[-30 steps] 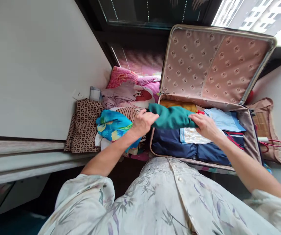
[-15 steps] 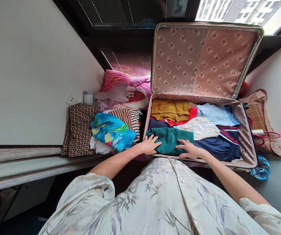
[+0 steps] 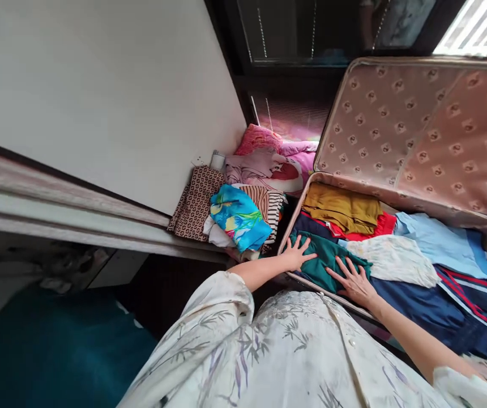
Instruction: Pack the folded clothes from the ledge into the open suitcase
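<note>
A folded dark green garment [image 3: 326, 258] lies at the near left corner of an open suitcase [image 3: 307, 180]. My left hand [image 3: 297, 254] rests spread on its left end, by the suitcase wall. My right hand [image 3: 356, 283] lies on its right part with fingers apart. Around it in the suitcase are folded mustard clothing [image 3: 341, 207], red cloth [image 3: 385, 225], a white patterned garment [image 3: 396, 259], a light blue piece [image 3: 443, 235] and navy clothing with red and white stripes [image 3: 422, 303].
Left of the suitcase lie a bright blue floral cloth [image 3: 241, 218], striped clothing [image 3: 274, 212] and brown patterned fabric [image 3: 199, 201]. Pink bedding [image 3: 260, 137] is behind them. The raised suitcase lid [image 3: 430, 130] stands against the window. A white wall [image 3: 120, 102] bounds the left side.
The view has turned left, so the suitcase appears further right. Both hands stay on the green garment; the right hand's fingers are spread wider.
</note>
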Tool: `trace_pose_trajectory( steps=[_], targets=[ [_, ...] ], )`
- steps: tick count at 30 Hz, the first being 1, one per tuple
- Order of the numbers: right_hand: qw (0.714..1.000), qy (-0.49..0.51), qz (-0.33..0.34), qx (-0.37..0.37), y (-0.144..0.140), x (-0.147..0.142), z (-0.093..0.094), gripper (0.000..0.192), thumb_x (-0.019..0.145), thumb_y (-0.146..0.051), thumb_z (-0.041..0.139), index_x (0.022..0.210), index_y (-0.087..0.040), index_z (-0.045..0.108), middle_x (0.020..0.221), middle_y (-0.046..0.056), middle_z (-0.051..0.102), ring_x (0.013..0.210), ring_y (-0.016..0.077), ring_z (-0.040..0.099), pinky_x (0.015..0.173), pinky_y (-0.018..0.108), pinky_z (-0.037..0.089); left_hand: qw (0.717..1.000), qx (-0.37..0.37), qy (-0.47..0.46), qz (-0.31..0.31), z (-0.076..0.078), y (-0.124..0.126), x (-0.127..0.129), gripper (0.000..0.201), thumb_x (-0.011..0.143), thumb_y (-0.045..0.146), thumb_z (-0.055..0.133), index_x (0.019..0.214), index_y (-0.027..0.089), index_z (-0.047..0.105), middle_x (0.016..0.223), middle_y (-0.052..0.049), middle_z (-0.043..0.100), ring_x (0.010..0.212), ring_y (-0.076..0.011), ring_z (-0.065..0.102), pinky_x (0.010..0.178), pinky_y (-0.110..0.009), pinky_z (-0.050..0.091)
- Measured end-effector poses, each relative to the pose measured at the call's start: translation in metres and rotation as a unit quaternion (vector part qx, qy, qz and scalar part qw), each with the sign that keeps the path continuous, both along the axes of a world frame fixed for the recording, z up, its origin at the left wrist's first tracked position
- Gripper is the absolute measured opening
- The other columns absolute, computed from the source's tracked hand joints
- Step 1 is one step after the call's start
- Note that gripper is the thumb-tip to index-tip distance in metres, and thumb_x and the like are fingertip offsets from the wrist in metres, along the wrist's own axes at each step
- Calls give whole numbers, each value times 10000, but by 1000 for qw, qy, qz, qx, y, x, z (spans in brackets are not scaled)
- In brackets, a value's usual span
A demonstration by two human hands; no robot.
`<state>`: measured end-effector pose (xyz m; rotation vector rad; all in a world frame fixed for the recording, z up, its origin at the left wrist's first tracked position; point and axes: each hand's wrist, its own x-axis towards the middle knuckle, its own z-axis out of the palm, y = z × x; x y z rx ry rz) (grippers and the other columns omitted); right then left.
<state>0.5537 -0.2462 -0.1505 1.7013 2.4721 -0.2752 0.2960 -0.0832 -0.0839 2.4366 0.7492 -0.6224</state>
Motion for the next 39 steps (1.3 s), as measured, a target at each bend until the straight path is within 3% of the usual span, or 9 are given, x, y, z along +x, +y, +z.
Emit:
trace_pose_trajectory(
  steps=[3, 6, 9, 14, 21, 25, 28, 30, 39],
  targets=[
    [999, 29, -31, 17, -6, 4, 7, 844, 843, -276, 638, 1604, -475, 332, 1724, 91, 265, 1527, 445, 309, 1071, 667, 420, 992, 11, -119, 29, 33, 7, -29, 838, 888, 387, 765, 1623, 309, 369, 1744, -155, 120, 1588, -461, 78, 1183, -730, 257],
    [990, 78, -107, 43, -7, 0, 24, 725, 908, -290, 562, 1599, -408, 373, 1649, 161, 386, 1438, 430, 441, 980, 614, 513, 961, 131, -185, 158, 56, 18, -83, 760, 898, 388, 752, 1581, 278, 437, 1714, -159, 224, 1587, -392, 155, 1234, -623, 256],
    [976, 136, -163, 52, 5, -15, 46, 604, 964, -334, 487, 1566, -323, 437, 1567, 215, 464, 1319, 419, 546, 907, 594, 563, 922, 211, -97, 308, 56, 32, -144, 940, 765, 306, 869, 1587, 228, 420, 1700, -216, 219, 1568, -491, 121, 1202, -707, 216],
    [951, 273, -140, 24, 46, -55, 85, 523, 976, -354, 471, 1485, -244, 517, 1541, 208, 473, 1346, 353, 559, 1050, 545, 535, 910, 218, -87, 342, 42, 55, -200, 762, 816, 114, 696, 1542, 215, 492, 1671, -174, 332, 1535, -424, 292, 1203, -593, 319],
    [864, 469, -134, -123, 131, -126, 124, 575, 890, -478, 627, 1391, -199, 595, 1368, 180, 613, 999, 261, 715, 891, 447, 609, 817, 193, -193, 508, 58, 92, -214, 502, 861, 66, 491, 1320, 123, 687, 1262, -186, 725, 1186, -316, 680, 1067, -460, 502],
    [722, 601, -235, -250, 188, -180, 125, 721, 777, -575, 781, 1368, -206, 596, 1198, 126, 712, 1000, 240, 709, 901, 402, 593, 752, 181, -256, 580, 65, 94, -225, 439, 852, 105, 530, 1245, 132, 724, 1193, -165, 758, 1157, -315, 704, 1053, -452, 511],
    [590, 655, -327, -340, 223, -222, 119, 659, 780, -597, 780, 1298, -226, 611, 1140, 96, 727, 998, 207, 710, 870, 346, 588, 731, 176, -283, 595, 65, 83, -228, 469, 821, 94, 520, 1233, 166, 732, 1187, -127, 767, 1181, -318, 698, 1067, -481, 507],
    [540, 666, -349, -377, 240, -250, 115, 575, 794, -618, 755, 1206, -236, 633, 1098, 78, 732, 945, 187, 714, 798, 307, 589, 727, 170, -288, 600, 62, 76, -224, 508, 805, 75, 507, 1252, 178, 724, 1201, -117, 765, 1192, -319, 695, 1074, -497, 508],
    [560, 657, -369, -344, 277, -316, 123, 315, 600, -189, 816, 850, -212, 625, 590, -42, 618, 518, 133, 563, 502, 257, 504, 783, 126, -297, 532, 62, 40, -199, 488, 868, 198, 590, 1354, 159, 613, 1369, -165, 660, 1315, -296, 603, 1158, -487, 453]
  ],
)
